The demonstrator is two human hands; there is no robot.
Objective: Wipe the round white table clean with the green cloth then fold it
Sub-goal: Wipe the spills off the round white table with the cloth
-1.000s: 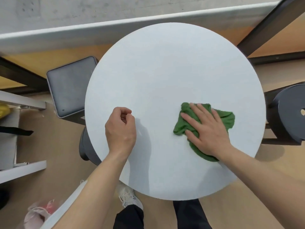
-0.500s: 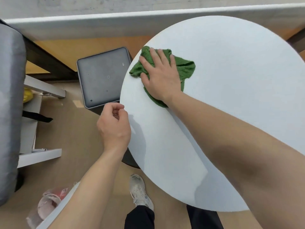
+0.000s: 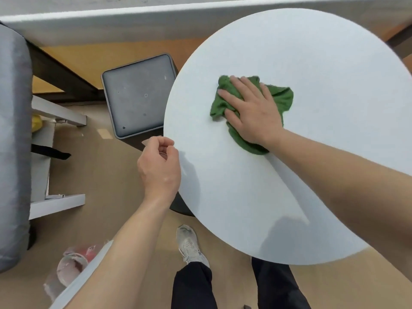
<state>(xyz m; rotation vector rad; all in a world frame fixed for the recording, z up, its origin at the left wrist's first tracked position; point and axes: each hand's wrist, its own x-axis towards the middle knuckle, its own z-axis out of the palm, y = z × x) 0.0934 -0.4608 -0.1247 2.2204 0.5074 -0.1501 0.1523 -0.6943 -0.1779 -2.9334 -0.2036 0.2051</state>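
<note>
Right hand (image 3: pixel 252 110) grip was spread flat, palm down, fingers (image 3: pixel 239 82) splayed over the green cloth (image 3: pixel 281 97), pressing it onto the desk (image 3: pixel 323 52). No pinch, no fist: cloth was pinned under the palm, not picked up. That flat hold suited wiping, since it kept a wide patch of fabric in contact with the round white top. Cloth was bunched and crumpled, sticking out beyond the hand on the far right side and below the wrist. It sat on the left-centre part of the desk, near but not at the left rim.

Left hand (image 3: pixel 159 168) grip was loosely curled, thumb and fingertips drawn close together, holding nothing as far as visible; whether the fingertips actually met was hard to tell from this angle. It hung at the desk's left edge, just beside the rim, apparently not bearing on the top. Probably parked there to stay clear of the wipe path, or to steady the desk.

Head view only, so nothing else to check. A grey square stool (image 3: pixel 138 94) stood beside the desk on the left. Judgement: wiping step was under way, folding not yet started, cloth unfolded.
</note>
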